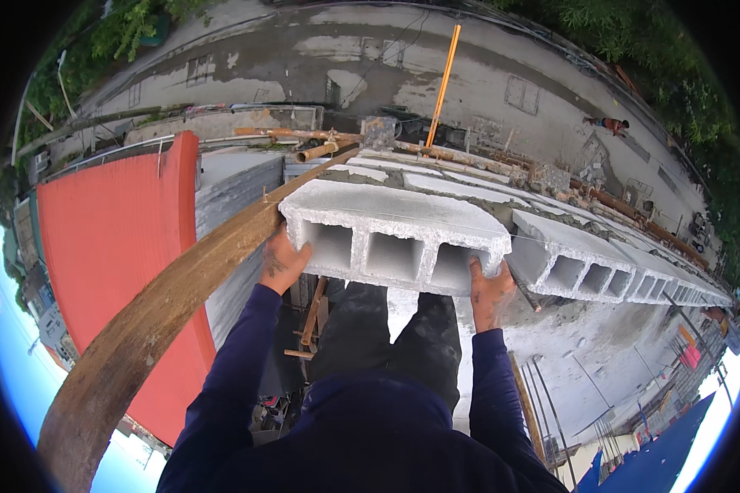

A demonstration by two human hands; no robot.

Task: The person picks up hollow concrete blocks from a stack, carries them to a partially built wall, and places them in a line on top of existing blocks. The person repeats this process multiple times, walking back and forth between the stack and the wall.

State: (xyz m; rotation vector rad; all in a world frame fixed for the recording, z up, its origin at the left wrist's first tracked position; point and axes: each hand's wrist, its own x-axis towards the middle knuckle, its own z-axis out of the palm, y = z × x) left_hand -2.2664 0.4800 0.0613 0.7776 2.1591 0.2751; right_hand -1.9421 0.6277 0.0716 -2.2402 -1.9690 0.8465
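Observation:
A pale grey hollow concrete block [386,205] lies across the top of a block wall, its three square openings facing me. My left hand [284,261] grips its left end, the thumb at the edge of the left opening. At the other end my right hand [492,296] is closed on the block, its thumb reaching into the right opening. A gap with grey mortar separates this block from a row of similar blocks [580,251] to the right. Whether the block touches the mortar under it is hidden. A thin string line [543,240] runs along the blocks.
A curved-looking wooden post [173,316] rises close by my left arm. Beyond the wall run rusty pipes [469,160] and an upright orange bar [442,86]. A red roof [115,238] lies to the left. Far below, a person [612,125] is on the paved ground.

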